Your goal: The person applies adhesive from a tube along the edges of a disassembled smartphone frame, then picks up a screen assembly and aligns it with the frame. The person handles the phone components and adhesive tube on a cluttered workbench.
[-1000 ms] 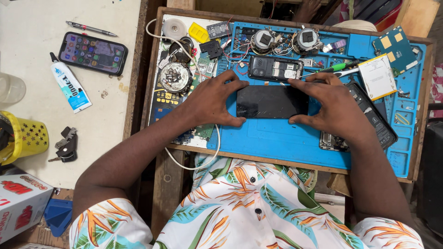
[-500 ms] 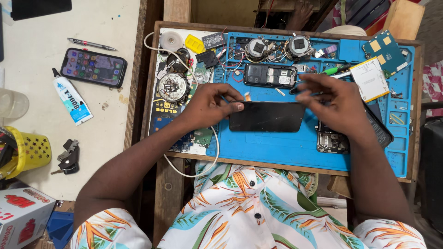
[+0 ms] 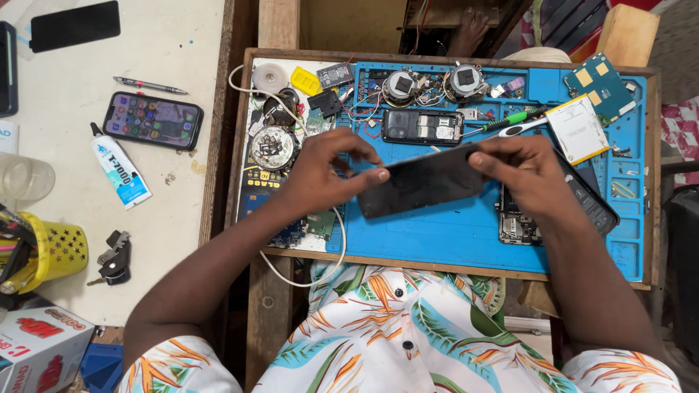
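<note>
Black phone panel (image 3: 422, 188) – pinched by left hand (image 3: 324, 171), right hand (image 3: 520, 171).

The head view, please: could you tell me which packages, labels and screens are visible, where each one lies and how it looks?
Lit smartphone screen: white table at left, black rectangle with coloured icons.
Dark glass phone panel: held at its ends by left hand and right hand over the blue work mat.
White glue tube: below the smartphone, blue label.
White cardboard box: bottom left corner, red print.
</note>
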